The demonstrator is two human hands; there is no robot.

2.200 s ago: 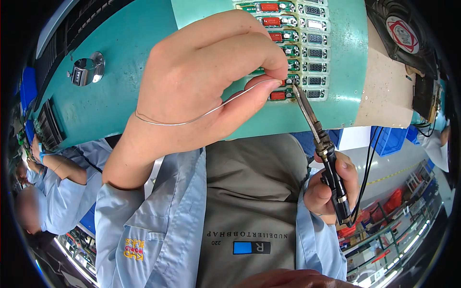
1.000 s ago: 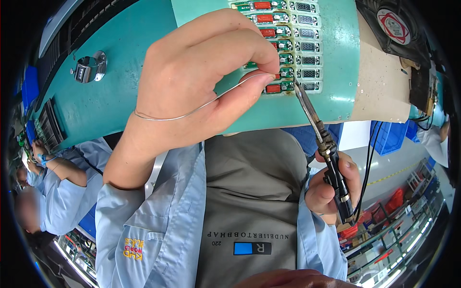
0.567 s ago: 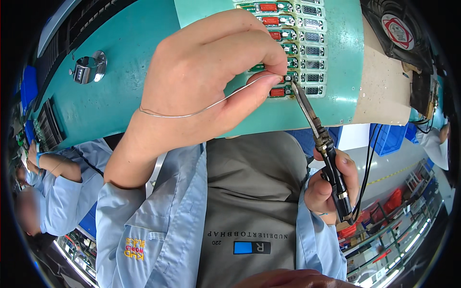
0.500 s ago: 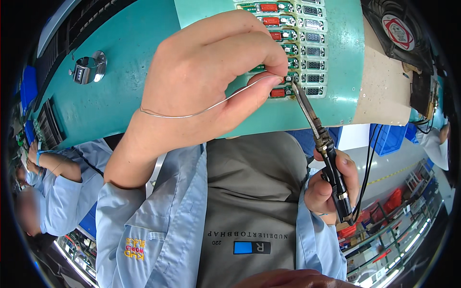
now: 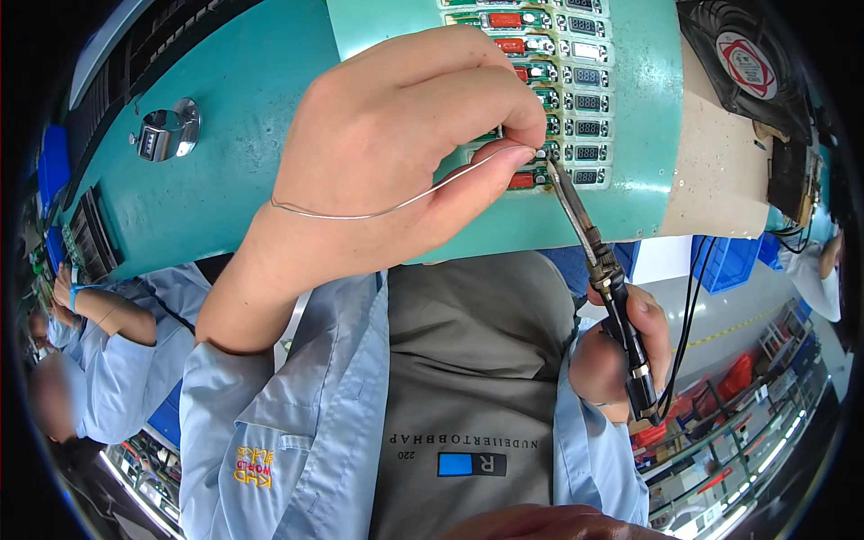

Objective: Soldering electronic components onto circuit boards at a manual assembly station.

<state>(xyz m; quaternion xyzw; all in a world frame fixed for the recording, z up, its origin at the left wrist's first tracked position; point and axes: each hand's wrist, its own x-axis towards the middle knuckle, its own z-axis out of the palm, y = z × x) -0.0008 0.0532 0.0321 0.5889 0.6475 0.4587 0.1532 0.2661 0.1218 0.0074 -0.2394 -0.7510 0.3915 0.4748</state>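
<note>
Between thumb and forefinger, my left hand (image 5: 396,135) pinches a thin, silvery solder wire (image 5: 360,217) that curves back over the wrist. My right hand (image 5: 621,351) is wrapped round the black handle of a soldering iron (image 5: 589,243). The iron's tip meets one of the small green circuit boards (image 5: 540,175) close to the wire's end; whether tip and wire touch is too small to tell. Each board carries a red component (image 5: 522,180) and sits beside a small digit display (image 5: 590,153). My left hand covers part of several boards in the column.
A chrome tally counter (image 5: 162,133) stands on the green mat (image 5: 243,108) at left. At the far right is a black fan (image 5: 747,63), and blue bins (image 5: 727,264) stand below the table edge. A cable (image 5: 688,315) trails from the iron. Another person (image 5: 135,342) sits at left.
My left hand has shifted slightly right and down with the solder wire. The column of boards sits a little lower in view. The iron's tip stays near the same spot.
</note>
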